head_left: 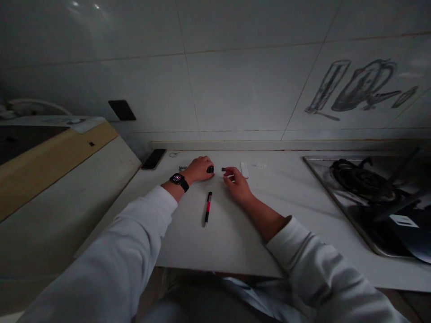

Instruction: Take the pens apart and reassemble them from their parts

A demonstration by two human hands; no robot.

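Note:
My left hand (199, 168), with a black watch on its wrist, rests on the white counter (215, 233) with its fingers curled round a small black object (210, 169). My right hand (236, 182) lies just to the right of it and pinches a small dark piece (223, 169) between thumb and fingers; I cannot name either piece. A red and black pen (208, 208) lies on the counter between my forearms. A small white strip (244, 169) sits just beyond my right hand.
A dark phone (153, 159) lies at the counter's back left. A gas stove (367, 188) fills the right side. A tan and white appliance lid (50, 166) stands at the left. A tiled wall with a dark socket (121, 110) runs behind.

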